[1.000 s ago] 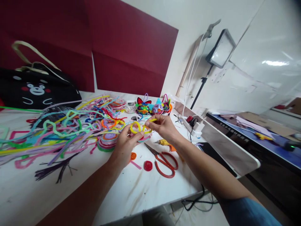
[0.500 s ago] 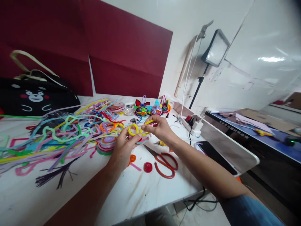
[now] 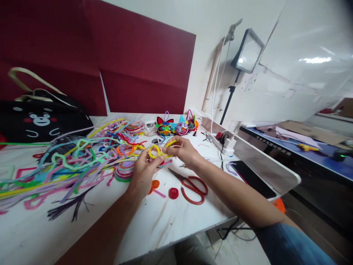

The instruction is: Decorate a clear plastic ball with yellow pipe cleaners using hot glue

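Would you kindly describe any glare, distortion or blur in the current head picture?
Head view: glare streaks the wall at upper right; head view: lens distortion seems to stretch the sleeve; head view: the yellow strip looks slightly soft.

The lone head-worn camera looks forward and down over the nearby hands [image 3: 142, 173].

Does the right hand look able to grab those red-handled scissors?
Probably yes: the red-handled scissors lie uncovered close by, though the right hand holds a yellow pipe cleaner.
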Demonstrator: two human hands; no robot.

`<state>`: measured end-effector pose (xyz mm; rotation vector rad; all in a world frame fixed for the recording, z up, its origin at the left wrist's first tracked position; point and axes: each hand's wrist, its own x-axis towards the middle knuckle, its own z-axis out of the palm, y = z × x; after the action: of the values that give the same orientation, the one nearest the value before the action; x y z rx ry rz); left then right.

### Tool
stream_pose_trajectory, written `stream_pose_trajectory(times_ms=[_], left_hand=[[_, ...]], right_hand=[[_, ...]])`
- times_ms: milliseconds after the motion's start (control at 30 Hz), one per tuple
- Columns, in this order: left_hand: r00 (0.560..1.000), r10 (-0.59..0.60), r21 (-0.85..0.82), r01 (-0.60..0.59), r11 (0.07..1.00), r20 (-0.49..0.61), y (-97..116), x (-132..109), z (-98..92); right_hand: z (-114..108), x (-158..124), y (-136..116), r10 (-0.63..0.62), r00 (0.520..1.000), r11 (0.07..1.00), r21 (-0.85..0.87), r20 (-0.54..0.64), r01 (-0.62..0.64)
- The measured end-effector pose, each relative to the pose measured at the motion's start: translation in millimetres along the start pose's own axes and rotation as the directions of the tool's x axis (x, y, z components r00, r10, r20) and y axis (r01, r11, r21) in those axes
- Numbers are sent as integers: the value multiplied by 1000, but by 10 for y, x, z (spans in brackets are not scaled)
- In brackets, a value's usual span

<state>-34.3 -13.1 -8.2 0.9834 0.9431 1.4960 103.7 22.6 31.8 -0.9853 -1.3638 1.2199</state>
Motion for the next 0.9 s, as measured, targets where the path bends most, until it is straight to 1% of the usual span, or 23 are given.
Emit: stream_pose_trajectory(times_ms=[133,333,600,767,900], left_hand=[[1000,1,25,-1,1000,-4,-20,19,-2],[1000,2,43,-3,999,26,-60,43,-12],[999,-6,76,3,997,45,-24,22,11],[1000,-15,87,13,996,12,-16,34,12],[999,-37,81,36,996,8,-28,49,4]], right_hand=[[0,-17,6,59,998,994,91,-15,-57],[-30,-4,72,89,995,985,153,-34,-83],[-12,-40,97,92,993,980,181,-73,-78],[9,-13,137,89,992,971,229,-92,-66],[15,3,160,99,990,963,261,-99,-70]])
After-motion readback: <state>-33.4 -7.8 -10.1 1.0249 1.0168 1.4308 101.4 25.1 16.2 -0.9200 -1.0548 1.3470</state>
